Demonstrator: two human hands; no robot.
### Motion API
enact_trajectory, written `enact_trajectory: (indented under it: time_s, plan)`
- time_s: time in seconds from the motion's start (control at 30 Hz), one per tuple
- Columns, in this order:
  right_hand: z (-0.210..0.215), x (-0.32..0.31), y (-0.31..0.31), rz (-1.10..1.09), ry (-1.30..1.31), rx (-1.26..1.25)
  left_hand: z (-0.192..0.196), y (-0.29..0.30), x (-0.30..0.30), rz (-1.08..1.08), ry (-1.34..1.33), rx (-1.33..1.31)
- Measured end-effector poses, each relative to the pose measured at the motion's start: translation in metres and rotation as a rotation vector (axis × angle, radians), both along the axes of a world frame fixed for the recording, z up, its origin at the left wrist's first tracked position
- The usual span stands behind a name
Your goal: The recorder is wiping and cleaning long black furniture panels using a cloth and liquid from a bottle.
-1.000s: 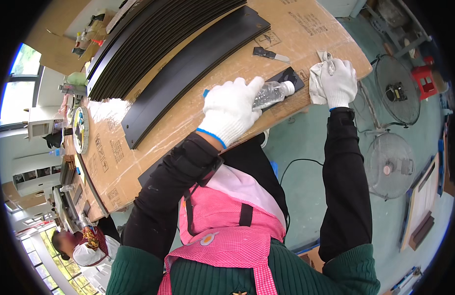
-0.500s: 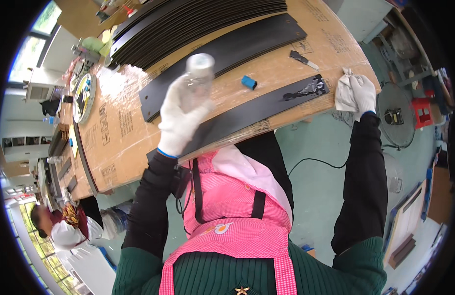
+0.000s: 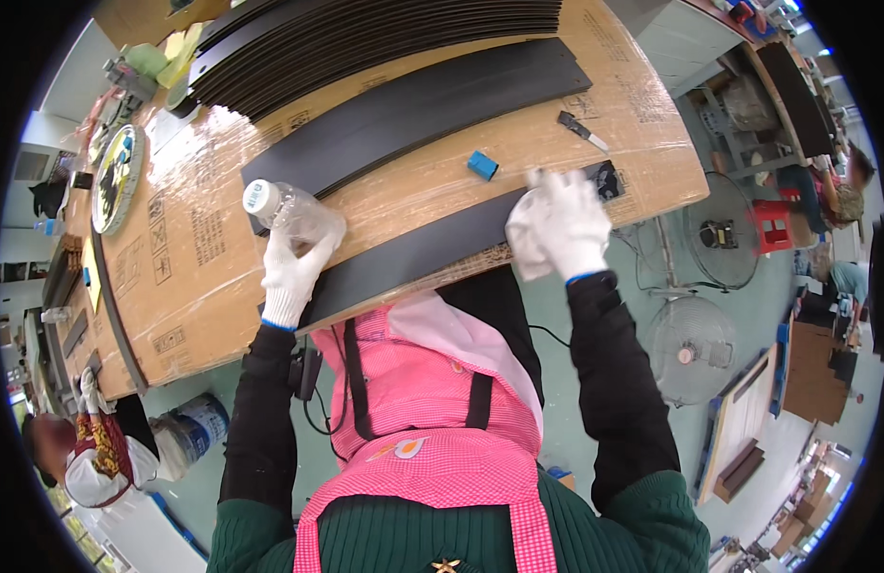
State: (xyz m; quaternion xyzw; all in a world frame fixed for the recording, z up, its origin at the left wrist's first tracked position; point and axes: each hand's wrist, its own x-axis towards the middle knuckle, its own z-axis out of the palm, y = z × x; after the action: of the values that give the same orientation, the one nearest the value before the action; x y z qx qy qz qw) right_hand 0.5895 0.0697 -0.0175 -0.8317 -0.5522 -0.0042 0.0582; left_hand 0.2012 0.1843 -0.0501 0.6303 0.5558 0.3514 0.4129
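In my gloved left hand (image 3: 294,272) is a clear plastic bottle (image 3: 306,212) with a white cap, tilted to the left over the table's left part. A long dark board (image 3: 423,234) lies along the near table edge. My gloved right hand (image 3: 573,224), smeared by motion, presses a white cloth (image 3: 526,231) onto the board's right part. The board's right tip shows dark and shiny beside the hand. Just beyond the board sit a small blue block-like piece (image 3: 482,165) and a blade tool with a black handle (image 3: 582,130).
Farther back on the cardboard-covered table (image 3: 222,310) lie another wide dark board (image 3: 404,119) and a tall stack of dark boards (image 3: 365,57). A round tray (image 3: 119,181) stands at the left. Two floor fans (image 3: 692,351) and a red stool (image 3: 774,226) are at the right. Other people work at both sides.
My left hand has carried the bottle down and left, tipping it over. My right hand has brought the cloth left from the table's right corner onto the board, over the wet-looking smear.
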Motion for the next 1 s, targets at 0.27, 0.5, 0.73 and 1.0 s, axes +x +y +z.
enact_trajectory:
  time_s: [0.27,0.5,0.73,1.0]
  plan:
    - [0.002,0.074,0.004,-0.256,-0.1,-0.044,0.018,-0.046,-0.002,-0.087,0.589,0.359]
    - [0.005,0.106,0.002,-0.338,-0.124,-0.007,0.022,-0.044,0.004,-0.09,0.574,0.285]
    - [0.003,0.018,-0.002,-0.006,-0.062,-0.174,0.02,-0.047,-0.004,-0.069,0.589,0.271]
    - [-0.009,0.069,-0.014,-0.021,-0.253,-0.002,0.021,-0.045,0.003,-0.082,0.571,0.29]
